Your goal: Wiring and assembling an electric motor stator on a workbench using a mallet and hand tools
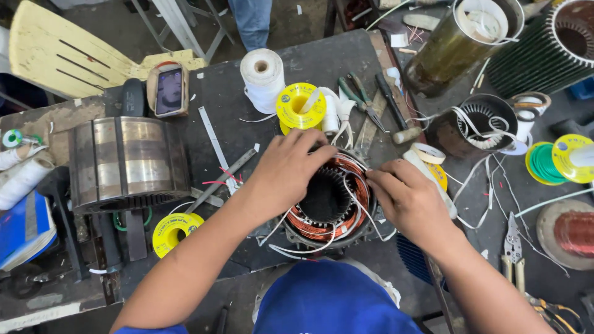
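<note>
A round motor stator (327, 204) with copper windings sits on the dark workbench (334, 62) right in front of me. My left hand (286, 168) rests on its upper left rim, fingers curled over the copper coils. My right hand (405, 199) is at its right rim, fingertips pinching a thin white cord (356, 204) that runs across the windings. More white cords hang loose from the stator's lower edge.
A large steel rotor core (127, 162) stands at left. A white thread cone (263, 77), yellow spools (300, 106), pliers (362, 99), a phone (169, 90), another stator (476, 120) and a copper coil (572, 234) surround the work. Pliers (512, 247) lie at right.
</note>
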